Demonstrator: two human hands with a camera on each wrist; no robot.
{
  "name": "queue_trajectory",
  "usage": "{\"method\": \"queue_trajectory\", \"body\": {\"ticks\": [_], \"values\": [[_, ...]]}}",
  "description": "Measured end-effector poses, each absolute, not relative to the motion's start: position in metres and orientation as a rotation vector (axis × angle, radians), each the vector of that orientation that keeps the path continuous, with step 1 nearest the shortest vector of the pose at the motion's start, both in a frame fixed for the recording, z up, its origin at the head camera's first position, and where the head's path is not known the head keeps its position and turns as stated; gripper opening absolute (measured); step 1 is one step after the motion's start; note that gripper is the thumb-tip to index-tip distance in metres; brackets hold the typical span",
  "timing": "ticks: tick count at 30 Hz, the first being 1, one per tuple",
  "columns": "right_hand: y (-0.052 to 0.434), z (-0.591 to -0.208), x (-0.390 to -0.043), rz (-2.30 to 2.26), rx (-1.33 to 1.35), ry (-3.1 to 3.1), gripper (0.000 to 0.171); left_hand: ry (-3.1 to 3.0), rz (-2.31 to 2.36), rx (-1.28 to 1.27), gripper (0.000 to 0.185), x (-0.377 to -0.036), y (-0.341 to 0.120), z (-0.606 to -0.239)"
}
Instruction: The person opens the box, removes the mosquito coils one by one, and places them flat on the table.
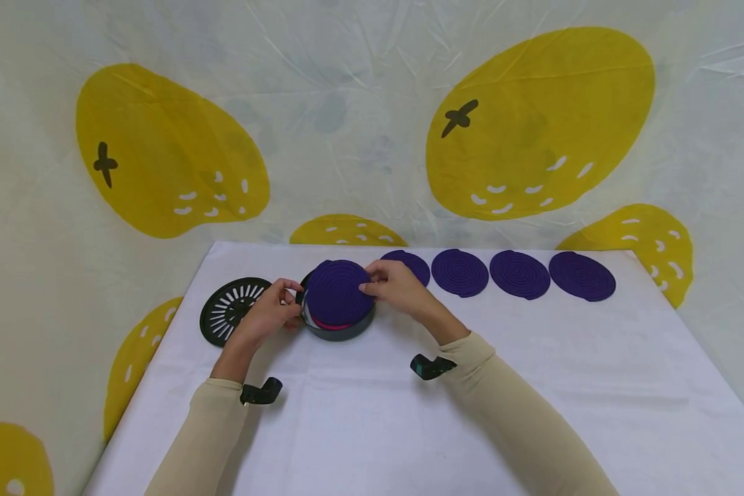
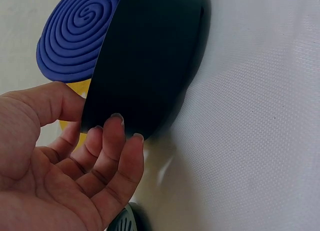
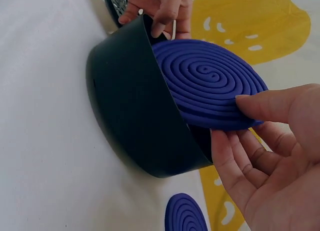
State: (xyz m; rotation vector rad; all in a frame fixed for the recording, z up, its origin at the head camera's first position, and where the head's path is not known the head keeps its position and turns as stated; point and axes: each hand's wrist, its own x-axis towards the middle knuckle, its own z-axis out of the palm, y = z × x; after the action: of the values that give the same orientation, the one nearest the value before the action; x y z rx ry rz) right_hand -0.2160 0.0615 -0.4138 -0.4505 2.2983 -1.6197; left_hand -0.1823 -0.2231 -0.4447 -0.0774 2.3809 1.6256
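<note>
Where your two beige sleeves (image 1: 533, 406) cross the white cloth-covered table (image 1: 359, 434), one black, bent device (image 1: 432, 366) sits at each cuff.

Item: your left hand (image 1: 263, 317), fingers curled, gripping the left rim of one dark green, round, straight-walled container (image 1: 341, 335); you cannot fully tell which digits lie inside the wall.

Item: your right hand (image 1: 403, 286), thumb on top and fingers beneath, pinching the edge of one purple-blue, spiral-coiled disc (image 1: 339, 293), the gap no wider than the disc is thick. You have this disc tilted at the container's mouth, partly sunk behind the rim and partly above it. Below it shows a strip of red (image 1: 331, 326), otherwise hidden.

Item: one dark green, round lid with radiating slots (image 1: 213, 317), lying on the table to your left, partly behind your left hand.

Item: four matching spiral discs (image 1: 459, 273), in a row along the table's back, the leftmost partly covered by your right hand.

Item: one pale cloth backdrop (image 1: 341, 158), printed with large yellow, fruit-like shapes (image 1: 539, 124).
</note>
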Motion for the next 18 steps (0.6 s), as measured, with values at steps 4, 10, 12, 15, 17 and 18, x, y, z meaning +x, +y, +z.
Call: {"method": "queue_trajectory", "body": {"ticks": [4,10,12,15,17,18], "values": [[0.066,-0.414,-0.216,-1.668,-0.440,2.261,0.028,2.378,1.624,-0.081,0.042,-0.183,-0.223,-0.445],[0.072,-0.416,-0.217,-1.750,-0.495,2.184,0.040,2.370,1.631,-0.087,0.042,-0.182,-0.223,-0.444],[0.074,-0.417,-0.217,-1.753,-0.492,2.192,0.034,2.373,1.625,-0.086,0.042,-0.182,-0.223,-0.444],[0.076,-0.418,-0.216,-1.751,-0.471,2.220,0.025,2.380,1.613,-0.098,0.042,-0.182,-0.223,-0.444],[0.078,-0.418,-0.216,-1.761,-0.458,2.222,0.022,2.385,1.605,-0.100,0.042,-0.182,-0.223,-0.444],[0.079,-0.418,-0.216,-1.766,-0.457,2.219,0.021,2.384,1.605,-0.105,0.042,-0.182,-0.223,-0.444]]}}
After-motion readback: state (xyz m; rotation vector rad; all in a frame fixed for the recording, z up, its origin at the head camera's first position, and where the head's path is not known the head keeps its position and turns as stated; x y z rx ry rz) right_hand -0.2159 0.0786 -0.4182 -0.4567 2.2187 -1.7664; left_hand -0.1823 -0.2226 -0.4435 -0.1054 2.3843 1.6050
